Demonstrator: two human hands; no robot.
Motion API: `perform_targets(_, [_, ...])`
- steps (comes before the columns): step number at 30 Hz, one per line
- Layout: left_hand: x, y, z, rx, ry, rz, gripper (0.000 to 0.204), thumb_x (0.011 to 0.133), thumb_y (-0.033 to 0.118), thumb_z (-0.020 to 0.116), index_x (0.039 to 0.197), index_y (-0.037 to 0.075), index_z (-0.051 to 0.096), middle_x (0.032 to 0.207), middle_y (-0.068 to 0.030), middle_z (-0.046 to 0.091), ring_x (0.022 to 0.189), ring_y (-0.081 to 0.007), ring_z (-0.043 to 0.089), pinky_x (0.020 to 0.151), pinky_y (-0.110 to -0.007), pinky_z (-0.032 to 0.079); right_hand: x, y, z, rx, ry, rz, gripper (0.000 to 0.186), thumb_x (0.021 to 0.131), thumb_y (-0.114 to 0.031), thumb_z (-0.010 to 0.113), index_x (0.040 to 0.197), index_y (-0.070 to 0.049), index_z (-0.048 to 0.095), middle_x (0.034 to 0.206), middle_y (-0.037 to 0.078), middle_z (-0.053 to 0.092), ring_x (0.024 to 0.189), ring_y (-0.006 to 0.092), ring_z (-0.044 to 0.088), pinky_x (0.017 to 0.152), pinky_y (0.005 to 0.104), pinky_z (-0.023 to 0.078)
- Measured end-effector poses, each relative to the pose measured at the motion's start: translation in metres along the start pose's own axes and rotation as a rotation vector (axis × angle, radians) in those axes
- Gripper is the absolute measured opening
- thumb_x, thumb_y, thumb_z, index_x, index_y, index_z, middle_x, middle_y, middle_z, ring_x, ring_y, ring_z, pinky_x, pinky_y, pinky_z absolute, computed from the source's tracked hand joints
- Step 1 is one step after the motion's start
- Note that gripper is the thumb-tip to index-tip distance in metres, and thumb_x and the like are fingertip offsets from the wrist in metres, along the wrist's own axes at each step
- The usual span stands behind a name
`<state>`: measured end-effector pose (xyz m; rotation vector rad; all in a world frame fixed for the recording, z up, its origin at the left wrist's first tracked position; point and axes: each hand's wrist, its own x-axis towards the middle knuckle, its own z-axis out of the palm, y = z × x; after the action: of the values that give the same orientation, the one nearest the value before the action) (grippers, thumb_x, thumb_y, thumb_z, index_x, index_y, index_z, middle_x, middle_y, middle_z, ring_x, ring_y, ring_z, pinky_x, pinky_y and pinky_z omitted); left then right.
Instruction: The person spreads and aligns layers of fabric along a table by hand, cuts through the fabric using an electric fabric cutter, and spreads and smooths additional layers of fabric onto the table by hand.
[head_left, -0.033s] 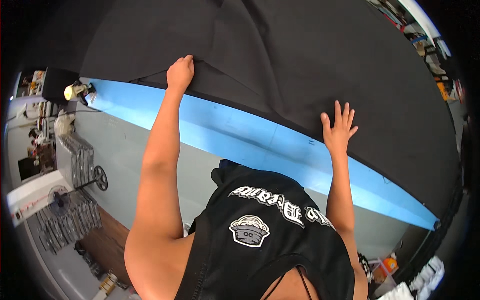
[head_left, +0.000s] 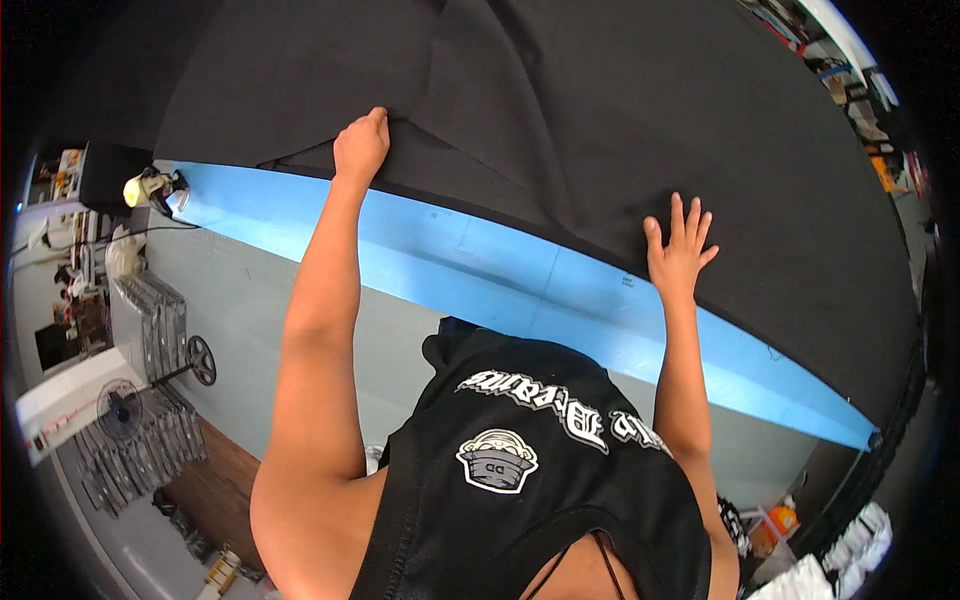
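Note:
A wide sheet of black fabric (head_left: pixel 620 110) covers most of the table, with folds running through its middle. My left hand (head_left: pixel 362 148) is closed on the fabric a little in from its near edge, and the cloth creases around the fingers. Farther right, my right hand (head_left: pixel 682 248) lies flat on the fabric with its fingers spread, close to the same edge. Between that edge and my body a strip of blue tabletop (head_left: pixel 480 268) shows beneath both forearms.
At the table's far left end stands a small machine with a lit lamp (head_left: pixel 136 190). Stacked plastic-wrapped packs (head_left: pixel 150 325), a fan (head_left: pixel 120 410) and a black handwheel (head_left: pixel 201 360) are on the left. White bundles (head_left: pixel 858 548) lie at lower right, near shelves of goods along the right side.
Both hands keep nearly the same places on the fabric. The view has tilted slightly, so the table's right end sits a little higher in the picture.

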<state>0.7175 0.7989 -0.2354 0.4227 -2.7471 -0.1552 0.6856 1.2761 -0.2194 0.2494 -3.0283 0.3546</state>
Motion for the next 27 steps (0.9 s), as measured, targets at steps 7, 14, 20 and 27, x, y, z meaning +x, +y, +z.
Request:
perform_targets(7, [0.018,-0.011,-0.046,-1.25,0.378,-0.366,0.01,0.093,0.011,0.052,0.096,0.001,0.053,0.075,-0.009,0.063,0.066,-0.0154,0.062,0.062,-0.029,0.053,0.0,0.017,0.021,-0.19,0.029,0.072,0.064,0.088,-0.061,0.04,0.142,-0.027,0.034,0.151,0.007,0.023,0.14,0.032,0.014,0.103,0.0672,0.006])
perform_targets(14, [0.009,-0.26,-0.083,-1.524,0.681,-0.623,0.01,0.094,0.01,0.044,0.098,0.003,0.05,0.088,-0.0098,0.059,0.061,-0.0168,0.054,0.057,-0.03,0.052,-0.001,0.018,0.02,-0.173,0.013,0.056,0.063,0.088,-0.06,0.041,0.141,-0.027,0.035,0.151,0.007,0.023,0.141,0.0304,0.013,0.103,0.0669,0.006])
perform_targets(20, [-0.006,-0.156,-0.037,-1.725,0.382,-0.919,0.032,0.091,0.033,0.057,0.102,0.004,0.053,0.092,-0.0109,0.06,0.079,-0.024,0.058,0.073,-0.039,0.05,-0.006,0.032,0.016,-0.193,0.032,0.063,0.062,0.089,-0.057,0.043,0.141,-0.026,0.035,0.15,0.007,0.024,0.14,0.0302,0.015,0.103,0.0663,0.007])
perform_targets(27, [-0.018,-0.123,-0.045,-1.481,0.225,-1.164,0.031,0.081,0.023,0.073,0.087,0.001,0.052,0.072,-0.0063,0.052,0.056,-0.0174,0.055,0.048,-0.025,0.043,-0.002,0.025,0.008,-0.164,-0.005,0.068,0.061,0.088,-0.056,0.046,0.141,-0.026,0.036,0.15,0.008,0.024,0.14,0.0308,0.015,0.103,0.0662,0.006])
